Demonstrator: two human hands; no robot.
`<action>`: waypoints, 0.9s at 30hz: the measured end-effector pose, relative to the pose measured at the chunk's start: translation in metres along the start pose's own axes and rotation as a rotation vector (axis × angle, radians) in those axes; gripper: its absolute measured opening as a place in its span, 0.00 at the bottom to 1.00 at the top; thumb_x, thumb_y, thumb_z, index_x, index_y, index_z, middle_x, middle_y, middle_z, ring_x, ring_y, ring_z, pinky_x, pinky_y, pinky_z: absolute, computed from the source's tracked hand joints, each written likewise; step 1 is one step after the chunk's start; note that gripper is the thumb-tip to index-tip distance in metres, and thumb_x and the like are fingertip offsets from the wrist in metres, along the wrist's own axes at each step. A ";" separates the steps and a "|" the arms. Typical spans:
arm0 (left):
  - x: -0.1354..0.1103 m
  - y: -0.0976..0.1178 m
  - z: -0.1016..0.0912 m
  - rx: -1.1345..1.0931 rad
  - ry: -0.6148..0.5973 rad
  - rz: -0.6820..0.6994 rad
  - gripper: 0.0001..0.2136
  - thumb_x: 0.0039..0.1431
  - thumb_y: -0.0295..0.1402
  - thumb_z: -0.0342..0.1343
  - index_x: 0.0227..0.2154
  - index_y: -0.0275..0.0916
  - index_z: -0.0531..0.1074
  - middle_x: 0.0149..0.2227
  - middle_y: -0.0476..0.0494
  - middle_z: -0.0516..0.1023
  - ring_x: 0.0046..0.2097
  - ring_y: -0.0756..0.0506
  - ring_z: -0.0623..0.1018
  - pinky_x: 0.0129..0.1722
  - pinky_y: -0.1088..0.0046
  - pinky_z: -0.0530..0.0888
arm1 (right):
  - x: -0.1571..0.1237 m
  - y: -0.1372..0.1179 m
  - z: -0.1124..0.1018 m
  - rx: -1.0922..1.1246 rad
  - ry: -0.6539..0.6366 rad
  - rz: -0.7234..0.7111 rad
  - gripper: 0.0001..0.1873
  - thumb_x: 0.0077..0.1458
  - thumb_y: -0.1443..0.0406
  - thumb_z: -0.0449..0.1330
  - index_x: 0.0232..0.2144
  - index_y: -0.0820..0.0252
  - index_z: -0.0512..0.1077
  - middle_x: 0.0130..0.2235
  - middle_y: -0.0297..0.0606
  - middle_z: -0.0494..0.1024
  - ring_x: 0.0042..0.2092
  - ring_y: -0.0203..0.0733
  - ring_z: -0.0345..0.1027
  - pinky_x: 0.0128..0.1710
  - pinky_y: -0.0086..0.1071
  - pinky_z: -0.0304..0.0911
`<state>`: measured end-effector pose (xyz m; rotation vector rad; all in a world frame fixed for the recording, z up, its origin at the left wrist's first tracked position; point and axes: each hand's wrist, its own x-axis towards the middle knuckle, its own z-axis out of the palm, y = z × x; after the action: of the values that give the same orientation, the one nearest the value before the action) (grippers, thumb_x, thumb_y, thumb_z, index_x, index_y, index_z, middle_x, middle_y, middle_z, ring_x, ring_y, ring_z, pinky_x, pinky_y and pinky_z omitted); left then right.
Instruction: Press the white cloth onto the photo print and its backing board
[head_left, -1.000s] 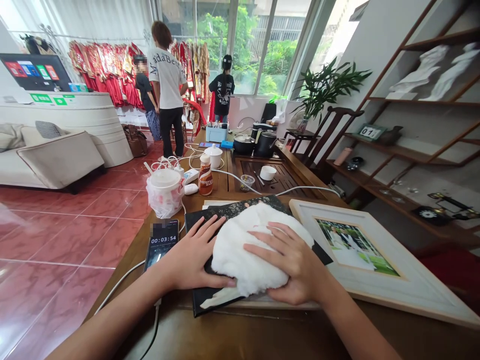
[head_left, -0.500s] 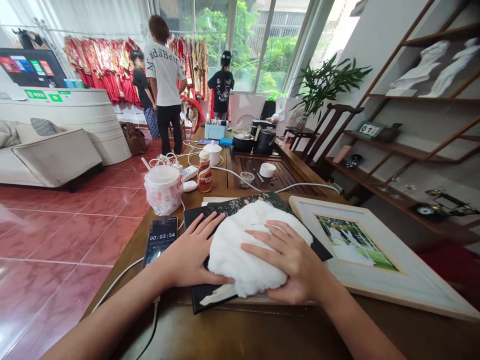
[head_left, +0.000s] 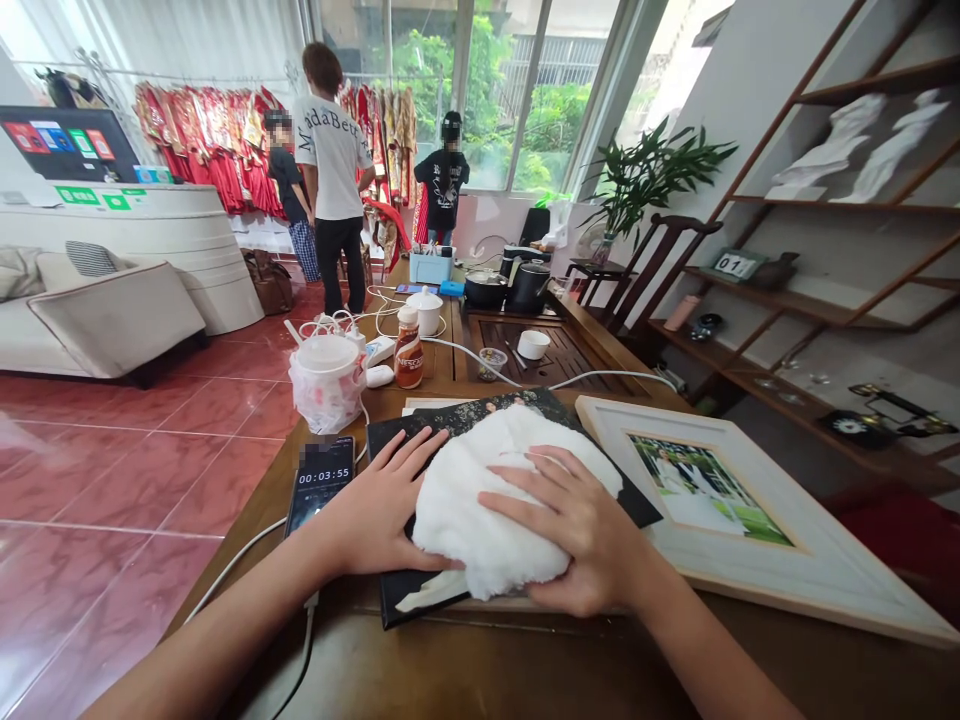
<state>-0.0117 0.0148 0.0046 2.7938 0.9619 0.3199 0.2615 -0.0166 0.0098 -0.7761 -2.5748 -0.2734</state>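
A fluffy white cloth (head_left: 480,500) lies bunched on a black photo panel (head_left: 390,600) that sits at a slant on the wooden table. My right hand (head_left: 577,530) grips the cloth from above, fingers over its top and thumb at its near edge. Flat and spread, my left hand (head_left: 386,505) rests on the left part of the panel, its thumb and index finger against the cloth. Most of the panel's picture is covered. A pale strip (head_left: 431,592) pokes out from under the cloth at the near left.
Right of the panel lies a white-framed wedding photo (head_left: 712,490). A phone (head_left: 322,485) with a running timer, a bagged white tub (head_left: 328,385) and a brown-labelled bottle (head_left: 409,350) stand left. A white cup (head_left: 533,345) sits on the tea tray. Several people stand farther back.
My right hand and the cloth have shifted very slightly to the left. My left hand stays in place on the panel. The phone's timer has advanced by one second.
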 end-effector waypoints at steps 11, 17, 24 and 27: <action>-0.001 -0.002 0.003 -0.003 0.032 0.019 0.47 0.54 0.65 0.50 0.69 0.42 0.45 0.71 0.37 0.43 0.70 0.33 0.46 0.68 0.49 0.46 | -0.002 0.004 0.000 -0.046 0.051 0.003 0.34 0.44 0.55 0.61 0.55 0.57 0.67 0.55 0.46 0.73 0.51 0.58 0.65 0.55 0.54 0.52; -0.001 -0.002 0.003 -0.004 0.033 0.015 0.47 0.54 0.65 0.51 0.69 0.41 0.46 0.71 0.37 0.43 0.71 0.34 0.46 0.68 0.50 0.46 | -0.001 0.007 -0.002 -0.035 0.034 -0.011 0.35 0.45 0.55 0.61 0.56 0.57 0.67 0.55 0.45 0.73 0.50 0.56 0.66 0.54 0.52 0.54; -0.001 0.000 0.000 -0.012 0.022 0.007 0.48 0.55 0.66 0.48 0.69 0.40 0.45 0.71 0.37 0.42 0.71 0.34 0.45 0.68 0.49 0.45 | -0.005 0.015 -0.001 -0.100 0.052 0.045 0.33 0.45 0.58 0.61 0.55 0.59 0.67 0.54 0.48 0.73 0.51 0.57 0.66 0.53 0.54 0.55; -0.001 -0.001 0.002 -0.013 0.028 0.007 0.49 0.54 0.67 0.48 0.70 0.41 0.44 0.71 0.37 0.43 0.71 0.34 0.45 0.68 0.49 0.46 | -0.002 0.006 0.002 -0.049 0.035 0.006 0.36 0.43 0.56 0.61 0.56 0.57 0.66 0.55 0.46 0.72 0.51 0.58 0.65 0.54 0.55 0.53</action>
<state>-0.0125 0.0148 0.0027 2.7893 0.9528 0.3663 0.2656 -0.0123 0.0077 -0.7901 -2.5413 -0.3461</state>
